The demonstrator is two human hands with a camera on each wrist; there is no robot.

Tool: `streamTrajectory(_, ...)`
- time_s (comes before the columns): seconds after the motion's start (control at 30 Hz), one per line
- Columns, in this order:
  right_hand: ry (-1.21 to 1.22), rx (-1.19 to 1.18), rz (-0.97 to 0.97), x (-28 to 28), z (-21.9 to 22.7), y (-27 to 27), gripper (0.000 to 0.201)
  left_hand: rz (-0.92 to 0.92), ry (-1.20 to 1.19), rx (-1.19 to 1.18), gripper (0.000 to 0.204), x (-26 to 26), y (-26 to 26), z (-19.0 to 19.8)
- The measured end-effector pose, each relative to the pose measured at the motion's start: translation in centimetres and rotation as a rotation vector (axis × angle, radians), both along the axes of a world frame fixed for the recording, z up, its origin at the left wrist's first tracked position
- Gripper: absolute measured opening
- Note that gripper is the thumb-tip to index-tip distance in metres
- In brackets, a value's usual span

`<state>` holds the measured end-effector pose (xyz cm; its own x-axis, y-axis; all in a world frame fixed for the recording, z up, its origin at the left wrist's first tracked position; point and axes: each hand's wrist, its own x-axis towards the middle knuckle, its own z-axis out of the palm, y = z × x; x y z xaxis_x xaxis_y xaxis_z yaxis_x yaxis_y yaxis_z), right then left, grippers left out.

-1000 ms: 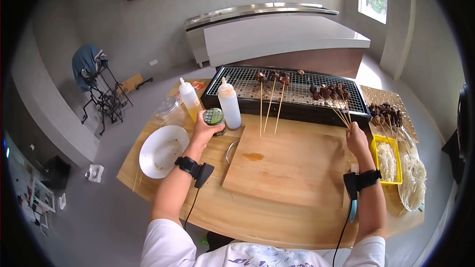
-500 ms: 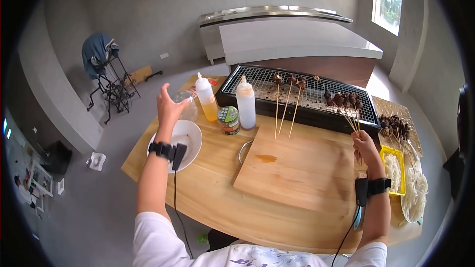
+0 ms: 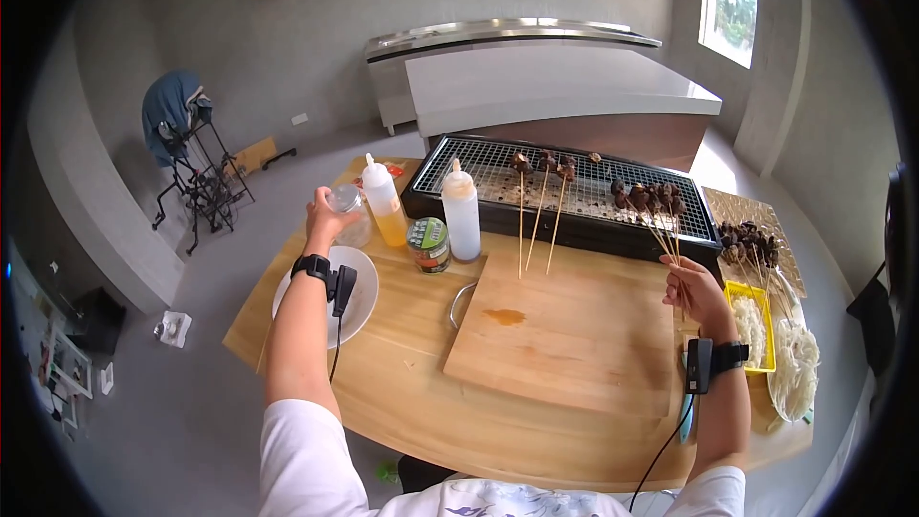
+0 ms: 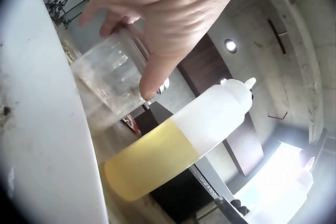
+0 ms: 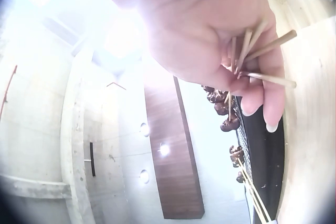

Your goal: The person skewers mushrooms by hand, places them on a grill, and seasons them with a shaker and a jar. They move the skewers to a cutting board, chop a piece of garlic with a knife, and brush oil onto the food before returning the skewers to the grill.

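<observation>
Head view showed me left hand (image 3: 331,218) gripping jar (image 4: 109,73), right hand (image 3: 699,295) gripping skewers (image 3: 662,197); pickup appeared in progress, requiring a steady lift.

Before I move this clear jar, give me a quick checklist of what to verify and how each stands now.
1. Left hand gripping the clear jar: ok, thumb and fingers near its lid.
2. Jar's lid tight: cannot tell, the hand partly covers it.
3. Right hand holding the skewers: ok, by their sticks.
4. Skewers' dark pieces over the grill: ok.
5. Yellow-filled squeeze bottle upright: ok.
6. Cutting board clean: not ok, brown stain.
</observation>
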<state>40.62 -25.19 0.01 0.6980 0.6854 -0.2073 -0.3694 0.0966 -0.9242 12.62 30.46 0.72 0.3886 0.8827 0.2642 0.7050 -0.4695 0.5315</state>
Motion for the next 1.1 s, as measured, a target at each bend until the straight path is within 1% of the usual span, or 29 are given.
streamTrajectory(0.03, 0.04, 0.062, 0.022, 0.0, 0.0, -0.1, 0.022, 0.001, -0.036, 0.0, 0.095, 0.0, 0.2, -0.2)
streamTrajectory(0.1, 0.044, 0.076, 0.028, 0.1, -0.1, -0.1, 0.022, -0.004, -0.073, 0.003, 0.095, 0.3, 0.1, -0.4)
streamTrajectory(0.17, 0.047, 0.087, 0.035, 0.0, -0.1, -0.1, 0.022, 0.064, -0.106, 0.014, 0.098, 0.6, -0.5, -0.3)
streamTrajectory(0.2, 0.031, 0.073, 0.032, -0.2, 0.0, 0.0, 0.022, 0.06, -0.107, 0.014, 0.098, 0.7, -0.9, 0.1)
streamTrajectory(0.27, 0.012, 0.06, 0.023, -0.4, 0.2, 0.1, 0.022, 0.059, 0.031, 0.068, 0.1, 0.8, -1.5, 0.9)
streamTrajectory(0.3, 0.015, 0.065, 0.023, -0.5, 0.3, 0.1, 0.022, 0.054, 0.029, 0.067, 0.1, 1.0, -0.7, 0.4)
streamTrajectory(0.33, 0.019, 0.07, 0.024, -0.6, 0.4, 0.2, 0.022, 0.003, 0.08, 0.163, 0.1, 1.1, 0.5, -0.2)
streamTrajectory(0.37, 0.018, 0.068, 0.02, -0.6, 0.4, 0.2, 0.022, -0.048, 0.13, 0.259, 0.1, 1.2, 0.3, 0.2)
streamTrajectory(0.4, 0.043, 0.094, 0.024, -0.6, 0.4, 0.2, 0.022, -0.053, 0.129, 0.257, 0.1, 1.3, 0.0, 0.5)
streamTrajectory(0.47, 0.065, 0.116, 0.018, -0.4, 0.3, 0.3, 0.023, -0.005, 0.153, 0.035, 0.092, 1.3, -0.9, 1.7)
streamTrajectory(0.5, 0.125, 0.164, 0.04, -0.3, 0.2, 0.3, 0.022, -0.015, 0.153, 0.032, 0.092, 1.3, -1.1, 1.9)
streamTrajectory(0.53, 0.185, 0.214, 0.061, -0.3, 0.2, 0.3, 0.022, -0.011, 0.159, 0.052, 0.088, 1.2, -1.2, 2.1)
streamTrajectory(0.57, 0.176, 0.148, -0.007, -0.9, 0.8, 0.7, 0.021, -0.008, 0.165, 0.075, 0.084, 1.1, -1.1, 2.3)
streamTrajectory(0.6, 0.177, 0.149, -0.02, -1.0, 0.9, 0.8, 0.021, -0.02, 0.166, 0.076, 0.084, 0.7, -0.8, 2.3)
streamTrajectory(0.67, 0.222, 0.165, 0.003, -1.1, 0.9, 0.7, 0.019, -0.056, 0.055, 0.283, 0.076, -0.3, -0.3, 2.8)
streamTrajectory(0.73, 0.205, 0.147, 0.007, -1.2, 1.0, 0.7, 0.016, 0.023, -0.025, 0.359, 0.074, -1.4, -2.0, 5.2)
streamTrajectory(0.8, 0.179, 0.138, 0.008, -1.3, 1.1, 0.8, 0.015, -0.052, -0.141, 0.491, 0.071, -3.1, -5.1, 8.1)
streamTrajectory(0.87, 0.184, 0.155, 0.029, -1.5, 1.0, 0.8, 0.013, -0.211, -0.256, 0.557, 0.071, -4.6, -9.2, 10.7)
streamTrajectory(0.93, 0.181, 0.145, 0.044, -1.6, 0.9, 1.0, 0.013, -0.438, -0.365, 0.322, 0.07, -5.2, -15.4, 12.9)
streamTrajectory(1.0, 0.177, 0.15, 0.038, -1.4, 0.5, 1.2, 0.013, -0.947, -0.655, -0.169, 0.07, -4.0, -20.8, 12.2)
streamTrajectory(1.07, 0.177, 0.16, 0.04, -1.7, 0.4, 1.5, 0.013, -1.107, -0.56, -0.266, 0.071, -2.2, -25.0, 9.0)
streamTrajectory(1.1, 0.184, 0.152, 0.013, -1.9, 0.4, 1.7, 0.013, -1.139, -0.365, -0.061, 0.073, -1.7, -27.0, 8.6)
